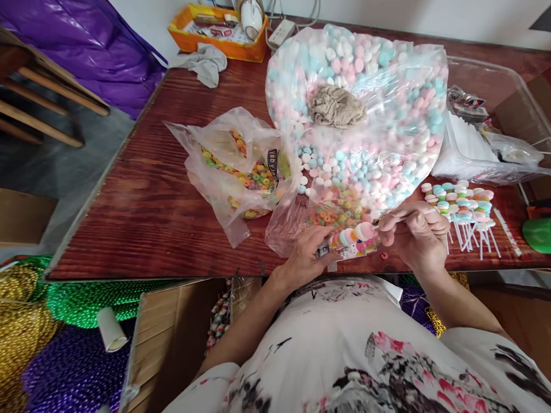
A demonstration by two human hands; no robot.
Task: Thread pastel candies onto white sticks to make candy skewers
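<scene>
Near the table's front edge, my right hand [417, 235] pinches the thin white stick of a candy skewer [364, 231], threaded with pink, white and blue discs and coloured rings. My left hand [307, 252] is closed at the skewer's other end, on a small clear printed wrapper [365, 249] under it. Its fingertips are partly hidden. To the right, several finished-looking skewers [462, 201] lie in a pile, sticks toward me. A large clear bag [400, 103] of pastel discs stands behind my hands. Left of it is an open bag of coloured rings [258, 175].
A crumpled brown cloth [338, 106] rests on the large bag. At the right stands a clear plastic bin [495, 166] with white packets. An orange box [215, 46], grey cloth [204, 63] and power strip [282, 33] are at the back. A green object [538, 234] sits far right.
</scene>
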